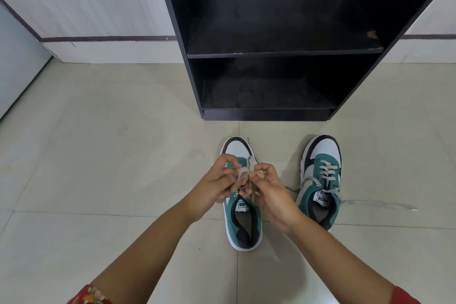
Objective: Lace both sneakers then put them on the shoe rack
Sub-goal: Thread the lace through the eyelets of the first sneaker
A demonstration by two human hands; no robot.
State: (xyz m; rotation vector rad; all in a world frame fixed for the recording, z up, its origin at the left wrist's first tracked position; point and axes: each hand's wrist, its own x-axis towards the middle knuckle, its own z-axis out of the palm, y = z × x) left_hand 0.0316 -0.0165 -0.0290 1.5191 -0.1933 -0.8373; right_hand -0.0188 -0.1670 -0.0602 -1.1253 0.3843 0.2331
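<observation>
Two green, white and black sneakers stand on the floor, toes toward the rack. Over the left sneaker (243,219) both hands work its grey lace (246,173). My left hand (217,185) pinches a loop of the lace above the eyelets. My right hand (269,190) pinches the other strand beside it; the fingers almost touch. The hands hide the middle of that shoe. The right sneaker (320,180) sits apart, laced across, with loose lace ends (370,203) trailing on the tiles. The black shoe rack (283,53) stands just beyond, its shelves bare.
Pale floor tiles (111,155) spread to the left and right of the shoes. A white wall with a dark stripe (106,38) runs behind the rack. A pale panel (17,61) stands at the far left.
</observation>
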